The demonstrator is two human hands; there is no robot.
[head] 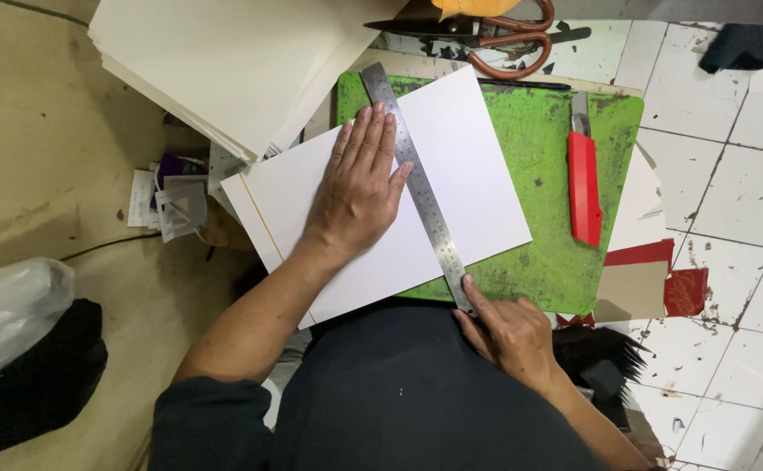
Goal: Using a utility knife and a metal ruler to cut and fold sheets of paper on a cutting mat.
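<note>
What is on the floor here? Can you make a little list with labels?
left hand: flat on the white paper, beside the metal ruler
right hand: fingertip on the ruler's near end
green cutting mat: under the paper
red utility knife: lying on the mat, untouched
scissors: beyond the mat
paper stack: upper left

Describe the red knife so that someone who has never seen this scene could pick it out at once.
Start at the green cutting mat on the tiled floor, where a white sheet lies under a steel ruler. Look to the mat's right edge, clear of both hands: the utility knife lies there lengthwise. It is the only bright red, flat, oblong tool with a grey metal tip, unlike the brown-handled scissors above the mat.
</note>
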